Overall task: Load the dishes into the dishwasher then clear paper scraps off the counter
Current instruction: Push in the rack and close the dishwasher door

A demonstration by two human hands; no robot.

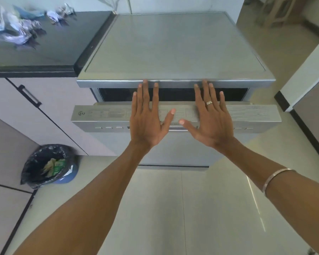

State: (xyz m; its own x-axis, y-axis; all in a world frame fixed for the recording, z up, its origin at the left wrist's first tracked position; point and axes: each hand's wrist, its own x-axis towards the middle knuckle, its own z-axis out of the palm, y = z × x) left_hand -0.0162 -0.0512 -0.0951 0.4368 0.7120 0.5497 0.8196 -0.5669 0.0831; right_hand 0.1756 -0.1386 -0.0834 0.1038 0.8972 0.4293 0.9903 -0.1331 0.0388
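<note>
Head view, looking down the front of a freestanding stainless dishwasher (pixel 173 48). Its door (pixel 103 116) stands slightly ajar, tilted out from the cabinet so that a dark gap shows between the door's upper edge and the underside of the top panel; a strip of printed labels runs along that upper edge. Both arms reach forward over the pale tiled floor (pixel 173 208). The left hand (pixel 147 122) and the right hand (pixel 208 124) lie side by side over the middle of the door's upper edge, backs up, fingers straight and spread, thumbs angled toward each other, gripping nothing. The longest fingertips of each hand reach the front lip of the top panel; whether the palms press on the door cannot be told. The right hand wears a ring (pixel 209 102), and a metal bangle (pixel 276 178) circles the right forearm.

The dark counter (pixel 53 50) abuts the dishwasher's left edge. Crumpled paper scraps (pixel 17 24), white and bluish, lie toward its far left corner, well apart from the hands. Below the counter's front edge are pale cabinet doors with a dark handle (pixel 29 95). A bin (pixel 48 165) lined with a black bag stands on the floor beside the cabinets, with some greenish waste inside.
</note>
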